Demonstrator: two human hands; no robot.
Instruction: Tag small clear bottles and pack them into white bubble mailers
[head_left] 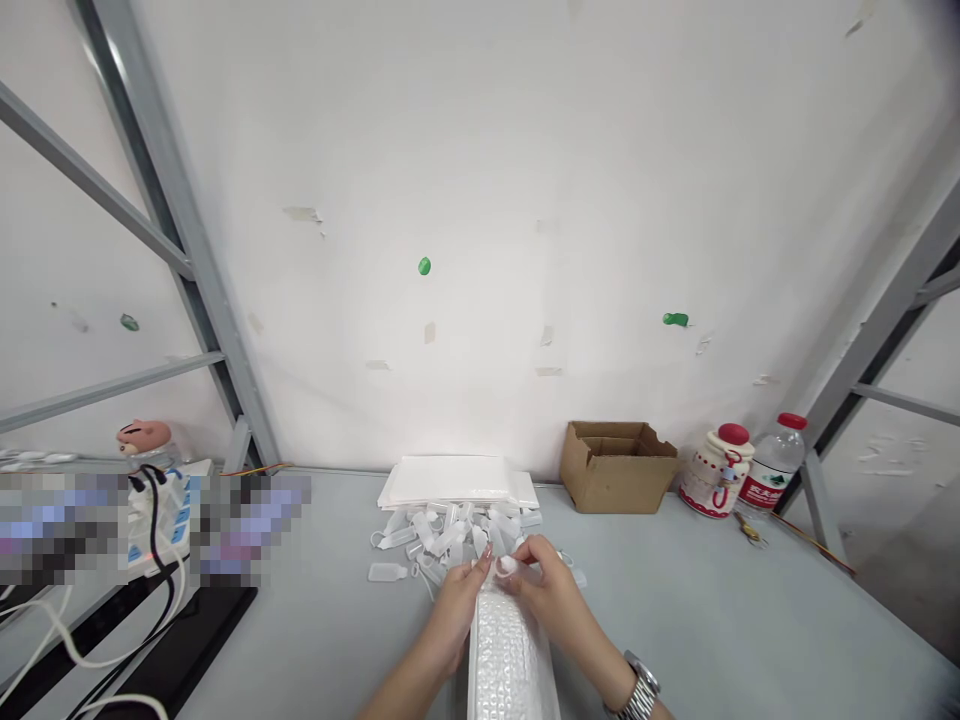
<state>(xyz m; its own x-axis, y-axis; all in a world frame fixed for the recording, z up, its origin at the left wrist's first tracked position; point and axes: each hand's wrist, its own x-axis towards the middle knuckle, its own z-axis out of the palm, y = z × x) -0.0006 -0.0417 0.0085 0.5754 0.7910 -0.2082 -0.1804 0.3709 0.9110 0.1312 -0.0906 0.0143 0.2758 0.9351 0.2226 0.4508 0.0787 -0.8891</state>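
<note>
My left hand pinches a mailer toward the table's near edge, seemingly for steadiness; my right hand holds a bottle.

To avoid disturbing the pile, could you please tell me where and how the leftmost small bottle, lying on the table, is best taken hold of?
I'd pinch the leftmost small bottle across its broad body, coming down from the left. It lies flat, its narrower end seems to point right, and the pile of bottles is on that side, so this approach should avoid the others.
</note>
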